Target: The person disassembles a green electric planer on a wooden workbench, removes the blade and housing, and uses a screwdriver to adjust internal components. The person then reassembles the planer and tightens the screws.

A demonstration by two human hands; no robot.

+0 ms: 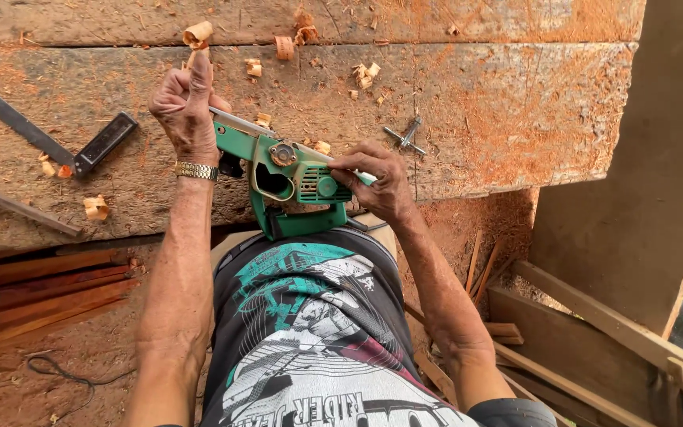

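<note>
Before me, a rough timber bench (476, 119) dusted with shavings (199, 33); below, a dirt floor (88, 348), stacked planks (33, 296), daylight at right.

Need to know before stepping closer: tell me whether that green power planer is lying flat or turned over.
Turned on its side: the green power planer shows its metal sole on top, steadied by left hand and right hand.

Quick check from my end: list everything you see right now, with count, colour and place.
Power planer: one, green, tipped on its side at the bench edge, held by both hands.
Workbench: one, reddish-brown wood planks, dusted with sawdust.
Wood shavings: many, tan curls, scattered over the bench.
Square: one, dark metal, bench left.
Small metal tool: one, grey, bench right of centre.
Wood strips: several, reddish, ground lower left.
Left hand: gold wristwatch, gripping the planer's front.
Right hand: fingers on the planer's rear.
</note>
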